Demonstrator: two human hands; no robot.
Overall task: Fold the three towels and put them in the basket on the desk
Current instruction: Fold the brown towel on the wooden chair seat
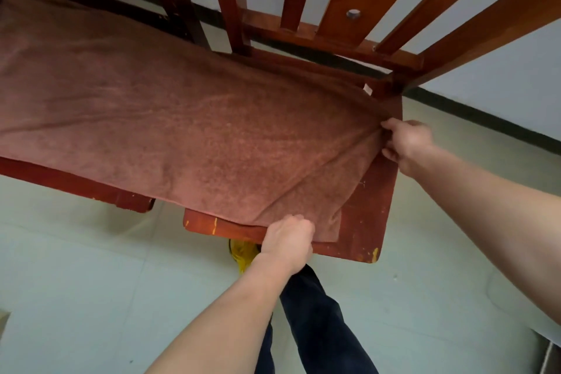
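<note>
- Two wooden chairs point(370, 209) are used as the folding surface, looks like.
- The brown towel point(182, 130) is spread flat across both seats.
- Its end is pinched by the right hand point(406, 143), near edge gripped by the left hand point(288, 240), probably to fold it.

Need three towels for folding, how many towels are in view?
1. The brown towel lies across the chair seats; left hand and right hand grip its right end. Others may be hidden.
</note>
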